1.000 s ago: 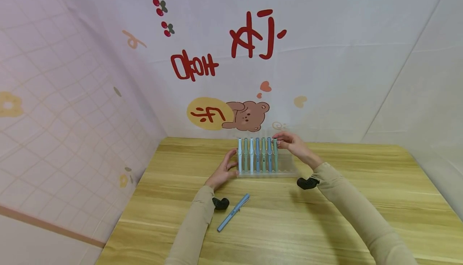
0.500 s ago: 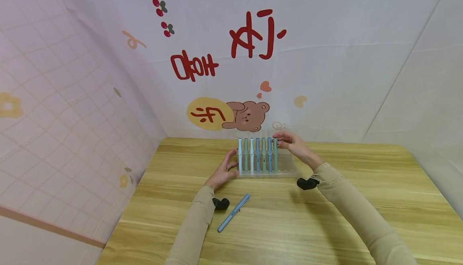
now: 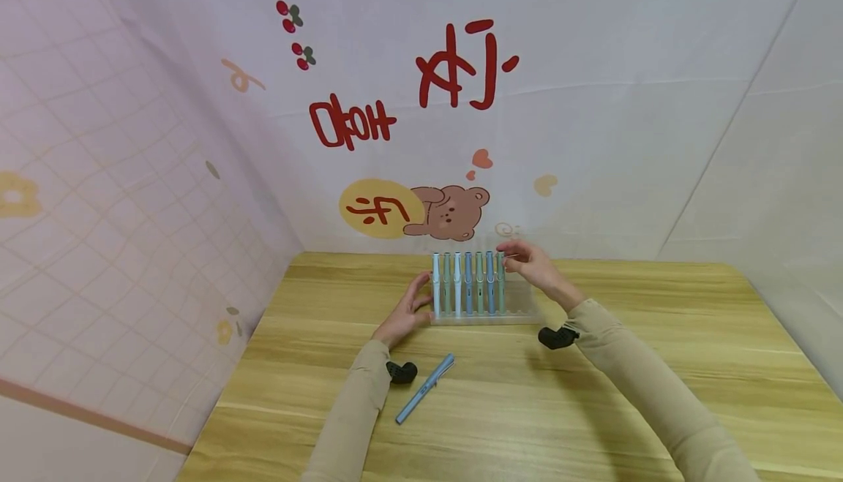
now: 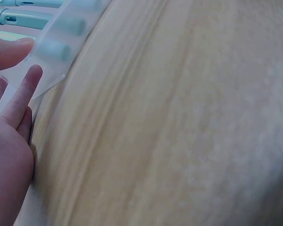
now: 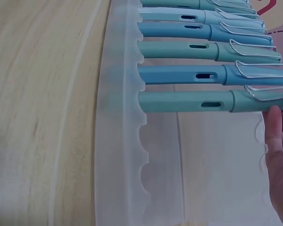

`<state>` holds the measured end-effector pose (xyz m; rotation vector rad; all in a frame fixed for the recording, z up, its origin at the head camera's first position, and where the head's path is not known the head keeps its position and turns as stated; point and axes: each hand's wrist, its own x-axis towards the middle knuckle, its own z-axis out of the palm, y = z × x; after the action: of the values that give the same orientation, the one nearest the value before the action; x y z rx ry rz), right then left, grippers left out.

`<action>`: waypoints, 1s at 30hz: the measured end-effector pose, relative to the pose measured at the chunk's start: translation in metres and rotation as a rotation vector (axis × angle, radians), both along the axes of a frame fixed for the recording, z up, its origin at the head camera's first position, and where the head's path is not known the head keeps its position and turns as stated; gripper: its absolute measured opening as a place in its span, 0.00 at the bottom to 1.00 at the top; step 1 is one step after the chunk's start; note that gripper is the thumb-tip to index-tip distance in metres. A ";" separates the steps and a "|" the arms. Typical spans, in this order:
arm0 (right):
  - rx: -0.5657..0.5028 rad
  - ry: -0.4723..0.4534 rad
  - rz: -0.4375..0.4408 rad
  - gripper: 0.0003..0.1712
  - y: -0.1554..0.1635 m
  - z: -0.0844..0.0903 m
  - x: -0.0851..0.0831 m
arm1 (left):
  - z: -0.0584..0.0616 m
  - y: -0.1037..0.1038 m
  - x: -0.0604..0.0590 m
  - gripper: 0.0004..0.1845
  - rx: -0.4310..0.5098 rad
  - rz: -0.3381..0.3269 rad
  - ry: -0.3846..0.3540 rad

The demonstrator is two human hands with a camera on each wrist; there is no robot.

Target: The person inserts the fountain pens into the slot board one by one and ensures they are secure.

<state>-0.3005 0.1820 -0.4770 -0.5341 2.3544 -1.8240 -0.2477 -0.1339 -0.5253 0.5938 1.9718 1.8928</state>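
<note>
The right hand [image 3: 536,268] is at the top of the last pen in the row, the green pen [image 5: 212,100]. Its fingers are curled lightly inward, and the fingertips [image 5: 276,123] rest against the cap end, just under the metal clip. Whether they pinch the pen or only touch it cannot be told from the right wrist view.

The left hand [image 3: 410,308] is at the left end of the clear pen rack [image 3: 520,305]. Its fingers [image 4: 20,92] are nearly straight and slightly spread, with the tips lying on the rack's frosted bottom rail. They are not closed round anything.

The rack stands on the wooden table [image 3: 658,365] near its far edge, about midway along it, close to the wall. It holds seven pens upright in neighbouring slots, filled from the left end: pale blue, green, white-blue, blue, green, blue and green. The scalloped slots to the right of the green pen are unfilled, and the rack's translucent back shows there.

A loose light blue pen [image 3: 425,388] lies flat on the table, nearer the front edge, just right of the left forearm and well apart from the rack. It lies slantwise, with its far end pointing toward the rack.
</note>
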 end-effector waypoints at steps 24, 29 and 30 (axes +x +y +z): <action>-0.150 0.057 -0.042 0.20 0.010 0.018 0.005 | -0.002 0.001 -0.001 0.47 -0.001 0.010 -0.010; -0.096 0.054 0.031 0.18 0.004 0.022 0.018 | -0.002 0.001 -0.001 0.47 0.000 0.013 -0.007; -0.086 0.064 0.043 0.18 0.002 0.022 0.021 | -0.002 0.001 -0.001 0.47 0.002 0.013 -0.007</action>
<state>-0.2793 0.1837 -0.4553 -0.6572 2.2942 -1.9238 -0.2484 -0.1329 -0.5275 0.5755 1.9749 1.9025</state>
